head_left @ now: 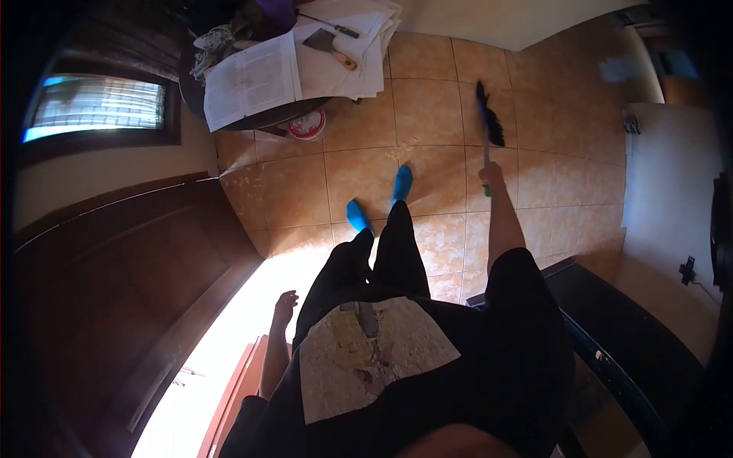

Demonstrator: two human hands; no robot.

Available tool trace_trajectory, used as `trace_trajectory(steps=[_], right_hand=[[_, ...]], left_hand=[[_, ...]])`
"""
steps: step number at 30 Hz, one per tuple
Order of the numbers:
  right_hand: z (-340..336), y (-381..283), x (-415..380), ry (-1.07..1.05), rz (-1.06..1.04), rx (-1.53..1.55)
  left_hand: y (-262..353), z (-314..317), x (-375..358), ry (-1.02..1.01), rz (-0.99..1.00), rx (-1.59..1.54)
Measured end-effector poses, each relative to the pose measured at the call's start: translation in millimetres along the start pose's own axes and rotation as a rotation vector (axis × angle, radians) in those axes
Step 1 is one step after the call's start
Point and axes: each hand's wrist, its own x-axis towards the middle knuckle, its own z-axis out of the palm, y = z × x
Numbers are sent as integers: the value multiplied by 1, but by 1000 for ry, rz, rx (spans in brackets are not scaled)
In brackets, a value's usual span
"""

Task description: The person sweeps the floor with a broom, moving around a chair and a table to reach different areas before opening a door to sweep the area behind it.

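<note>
My right hand [494, 175] is closed round the handle of a brush [485, 114], held out ahead and to the right. Dark bristles point away from me over the tiled floor [427, 114], and a green handle end shows below the fist. My left hand [285, 307] hangs at my left side near the bright doorway, fingers loosely bent and apart, with nothing in it. Between the two hands, my feet in blue socks [403, 183] stand on the tiles.
A round dark table [305, 107] at the far left bears paper sheets [252, 80], a scraper [330, 47] and a screwdriver-like tool [328, 25]. Under its edge sits a red-and-white tub [307, 124]. A brown door [130, 282] stands left; dark furniture [634, 313] is close on my right.
</note>
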Motion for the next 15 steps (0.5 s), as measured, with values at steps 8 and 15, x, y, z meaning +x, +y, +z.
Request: trace_trajectory(steps=[8,15], right_hand=[[79,-56,-217,-253,-198,33],[9,-63,-299,-444,-265,204]], left_hand=[[-40,0,13,11,51,-92],[-165,-120,23,629,-30,-237]])
